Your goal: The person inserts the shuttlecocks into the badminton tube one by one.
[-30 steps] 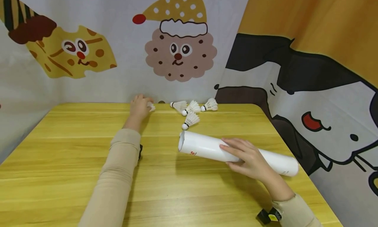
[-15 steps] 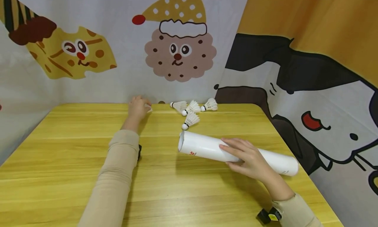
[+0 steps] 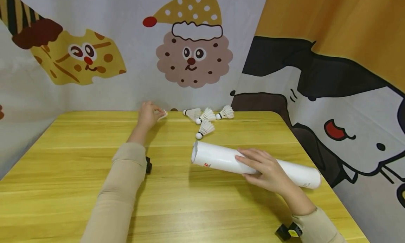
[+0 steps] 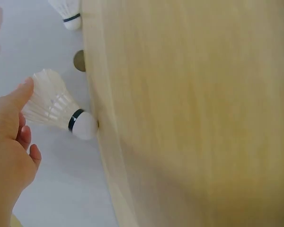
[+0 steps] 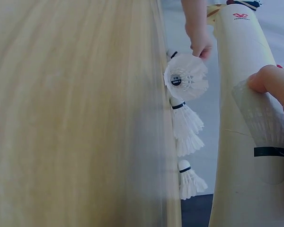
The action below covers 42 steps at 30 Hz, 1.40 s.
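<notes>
At the far edge of the table, my left hand pinches a white shuttlecock by its feathers. The left wrist view shows the thumb on the skirt and the round, black-banded base pointing away from the hand. My right hand grips a long white shuttlecock tube around its middle. The tube lies slanted, its left end facing the table's middle. A printed shuttlecock picture shows on its side in the right wrist view, where the thumb presses beside it.
Several more shuttlecocks lie grouped near the back edge: the nearest shuttlecock is just beyond the tube's left end, and the rightmost shuttlecock is by the curtain. A cartoon-printed curtain hangs right behind the wooden table.
My left hand has shifted slightly, and more of the shuttlecock's feathers now shows past its fingertips. My right hand and the tube stay in place.
</notes>
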Each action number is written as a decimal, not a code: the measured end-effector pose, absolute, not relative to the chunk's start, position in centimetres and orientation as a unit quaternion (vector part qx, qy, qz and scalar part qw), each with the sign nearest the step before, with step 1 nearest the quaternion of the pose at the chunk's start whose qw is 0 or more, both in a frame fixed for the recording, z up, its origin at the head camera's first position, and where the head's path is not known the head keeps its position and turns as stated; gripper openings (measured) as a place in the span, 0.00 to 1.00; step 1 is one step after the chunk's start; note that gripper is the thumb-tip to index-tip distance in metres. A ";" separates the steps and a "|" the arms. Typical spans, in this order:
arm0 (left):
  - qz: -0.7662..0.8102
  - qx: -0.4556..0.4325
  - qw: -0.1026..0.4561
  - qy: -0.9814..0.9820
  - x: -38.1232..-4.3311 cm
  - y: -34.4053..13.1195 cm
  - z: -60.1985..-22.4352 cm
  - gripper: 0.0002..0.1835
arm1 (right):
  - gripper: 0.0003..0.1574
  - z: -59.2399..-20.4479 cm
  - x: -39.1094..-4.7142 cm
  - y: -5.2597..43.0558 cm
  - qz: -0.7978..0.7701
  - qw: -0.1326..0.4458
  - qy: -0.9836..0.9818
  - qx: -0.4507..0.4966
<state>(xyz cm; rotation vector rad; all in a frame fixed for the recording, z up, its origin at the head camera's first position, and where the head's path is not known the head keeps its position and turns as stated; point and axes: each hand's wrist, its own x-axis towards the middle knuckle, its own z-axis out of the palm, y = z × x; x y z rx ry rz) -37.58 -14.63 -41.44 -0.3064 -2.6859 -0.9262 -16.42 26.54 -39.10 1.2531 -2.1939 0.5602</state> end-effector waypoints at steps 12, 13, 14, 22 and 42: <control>-0.397 -0.132 0.198 -0.886 -36.0 -13.2 -40.2 0.09 | 0.27 -39.4 -16.4 26.7 0.202 0.278 -0.816 0.465; -0.397 -0.135 0.203 -0.885 -35.8 -13.1 -40.0 0.09 | 0.27 -39.4 -16.4 26.7 0.201 0.279 -0.817 0.464; -0.397 -0.139 0.209 -0.883 -35.6 -13.0 -39.9 0.09 | 0.27 -39.4 -16.4 26.7 0.200 0.279 -0.817 0.463; -0.474 -0.158 0.247 -0.830 -33.3 -11.8 -38.7 0.08 | 0.27 -39.5 -16.4 26.7 0.199 0.278 -0.819 0.461; -0.698 -0.044 0.160 -0.697 -25.4 -10.6 -37.3 0.07 | 0.27 -39.1 -16.5 26.7 0.200 0.286 -0.822 0.451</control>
